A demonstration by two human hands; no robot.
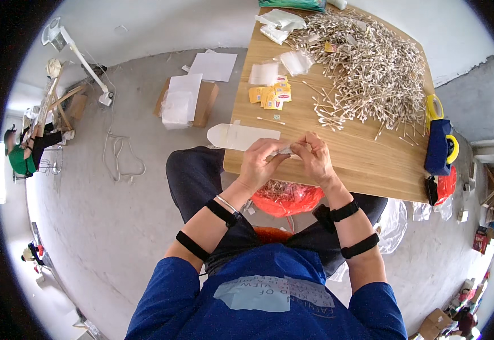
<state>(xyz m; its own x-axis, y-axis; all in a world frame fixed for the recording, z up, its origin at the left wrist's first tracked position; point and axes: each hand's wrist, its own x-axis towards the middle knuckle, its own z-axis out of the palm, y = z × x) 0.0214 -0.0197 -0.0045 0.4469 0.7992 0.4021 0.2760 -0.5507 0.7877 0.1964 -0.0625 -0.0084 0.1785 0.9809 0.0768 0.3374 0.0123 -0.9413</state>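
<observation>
My left hand (257, 164) and my right hand (315, 160) meet over the near edge of the wooden table, fingers closed in pinches. Between the fingertips they share a small whitish piece (284, 151), perhaps thin plastic; the fingers cover most of it. Just beyond my left hand lies a flat white sheet (237, 136) with a tapered end. A lone cotton swab (271, 120) rests farther in, beside a tiny greenish square (276, 117). Yellow printed cards (272, 96) lie in a loose group, with stacks of clear plastic bags (264, 74) behind them.
A large heap of cotton swabs (372, 68) covers the far right of the table (292, 170). A blue tape dispenser (438, 147) stands at the right edge. Beneath the near edge sits a red bag (286, 198). A cardboard box (204, 102) with white sheets is on the floor at left.
</observation>
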